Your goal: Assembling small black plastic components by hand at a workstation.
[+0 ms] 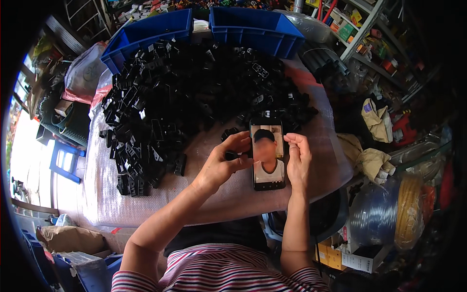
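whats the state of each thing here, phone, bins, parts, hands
phone: screen lit, upright, held over the table
left hand: gripping the phone's left edge
right hand: fingers on the phone's right edge
black parts: loose, heaped on the table
left blue bin: open, tilted, inside looks bare
right blue bin: open, inside looks bare
gloves: lying crumpled, off the table

Layout of the worktable, seen from above.
A phone (267,155) lies on the table (146,204), near its front edge, between the left hand (224,163) and the right hand (297,158). Behind and to the left spreads a heap of small parts (185,92). Two bins (146,31) (255,29) stand side by side behind the heap.
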A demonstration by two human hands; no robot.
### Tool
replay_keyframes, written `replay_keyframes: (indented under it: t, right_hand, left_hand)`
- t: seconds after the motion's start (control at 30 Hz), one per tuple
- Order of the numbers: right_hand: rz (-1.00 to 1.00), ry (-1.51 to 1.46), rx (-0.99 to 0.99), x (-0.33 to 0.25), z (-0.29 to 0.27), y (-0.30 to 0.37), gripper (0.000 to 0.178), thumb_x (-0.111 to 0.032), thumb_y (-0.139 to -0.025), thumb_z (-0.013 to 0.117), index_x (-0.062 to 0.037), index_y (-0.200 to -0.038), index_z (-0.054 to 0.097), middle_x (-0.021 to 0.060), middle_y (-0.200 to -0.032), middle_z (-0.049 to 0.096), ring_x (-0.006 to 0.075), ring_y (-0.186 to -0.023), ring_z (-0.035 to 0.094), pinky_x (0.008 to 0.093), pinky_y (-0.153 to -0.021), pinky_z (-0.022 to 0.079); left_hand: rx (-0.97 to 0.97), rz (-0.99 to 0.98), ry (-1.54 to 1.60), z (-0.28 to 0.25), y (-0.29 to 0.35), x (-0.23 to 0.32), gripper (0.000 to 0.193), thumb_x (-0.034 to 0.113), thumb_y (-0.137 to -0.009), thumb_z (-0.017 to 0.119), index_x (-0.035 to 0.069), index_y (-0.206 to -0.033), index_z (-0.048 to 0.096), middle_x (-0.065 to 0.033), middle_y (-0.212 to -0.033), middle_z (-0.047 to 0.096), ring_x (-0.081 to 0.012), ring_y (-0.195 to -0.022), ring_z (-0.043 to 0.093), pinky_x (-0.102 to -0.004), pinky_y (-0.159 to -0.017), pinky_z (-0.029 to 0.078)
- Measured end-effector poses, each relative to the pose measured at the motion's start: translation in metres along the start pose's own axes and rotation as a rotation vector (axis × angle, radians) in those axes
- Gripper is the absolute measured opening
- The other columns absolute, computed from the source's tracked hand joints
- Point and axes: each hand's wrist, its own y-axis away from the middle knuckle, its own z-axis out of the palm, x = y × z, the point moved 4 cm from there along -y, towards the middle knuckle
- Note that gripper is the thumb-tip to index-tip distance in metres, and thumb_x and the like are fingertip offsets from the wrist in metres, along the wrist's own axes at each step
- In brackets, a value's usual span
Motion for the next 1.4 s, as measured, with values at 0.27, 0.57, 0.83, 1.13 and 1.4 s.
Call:
replay_keyframes:
  t: [0.27, 0.57, 0.83, 1.13, 1.4]
  right_hand:
    - [0.033, -0.007, 0.011, 0.005, -0.008, 0.003, 0.020, -0.005, -0.094, 0.042, 0.0005, -0.106, 0.058, 0.0094, -0.102, 0.064, 0.0149, -0.098, 0.059, 0.0270, -0.089, 0.044]
    - [-0.098, -0.052, 0.205, -0.012, -0.019, 0.027, 0.021, -0.009, -0.097, 0.045, 0.0005, -0.112, 0.055, 0.0107, -0.100, 0.066, 0.0123, -0.089, 0.059, 0.0229, -0.078, 0.044]
    - [-0.402, 0.130, 0.071, -0.035, -0.031, 0.084, 0.014, -0.003, -0.087, 0.047, 0.0007, -0.094, 0.058, 0.0105, -0.077, 0.065, 0.0168, -0.070, 0.057, 0.0264, -0.065, 0.045]
    - [-0.326, 0.053, 0.082, -0.033, -0.028, 0.081, 0.013, 0.000, -0.086, 0.051, -0.0003, -0.095, 0.061, 0.0091, -0.079, 0.063, 0.0184, -0.073, 0.058, 0.0272, -0.065, 0.046]
    - [-0.456, 0.266, -0.081, -0.066, 0.004, 0.054, 0.020, -0.011, -0.088, 0.051, -0.0037, -0.103, 0.063, 0.0095, -0.096, 0.057, 0.0241, -0.093, 0.051, 0.0347, -0.085, 0.040]
  left_hand:
    - [-0.425, 0.685, 0.519, -0.004, 0.116, 0.070, 0.017, 0.015, -0.080, 0.069, 0.000, -0.075, 0.064, -0.0120, -0.069, 0.059, -0.0223, -0.056, 0.057, -0.0340, -0.049, 0.047]
    - [-1.091, 1.123, 0.240, 0.015, 0.189, 0.118, 0.033, 0.018, -0.098, 0.036, 0.015, -0.068, 0.049, -0.0070, -0.061, 0.050, -0.0153, -0.054, 0.050, -0.0282, -0.046, 0.033]
    - [-1.100, 1.100, 0.304, 0.016, 0.187, 0.113, 0.032, 0.023, -0.098, 0.038, 0.014, -0.070, 0.050, -0.0090, -0.066, 0.053, -0.0164, -0.056, 0.051, -0.0278, -0.046, 0.032]
    - [-1.055, 1.126, 0.357, 0.017, 0.182, 0.112, 0.029, 0.018, -0.097, 0.040, 0.014, -0.072, 0.056, -0.0072, -0.068, 0.053, -0.0153, -0.058, 0.053, -0.0267, -0.047, 0.031]
    - [-1.110, 1.040, 0.056, 0.007, 0.192, 0.106, 0.017, 0.019, -0.094, 0.050, 0.008, -0.088, 0.061, -0.0083, -0.074, 0.058, -0.0165, -0.058, 0.054, -0.0297, -0.047, 0.038]
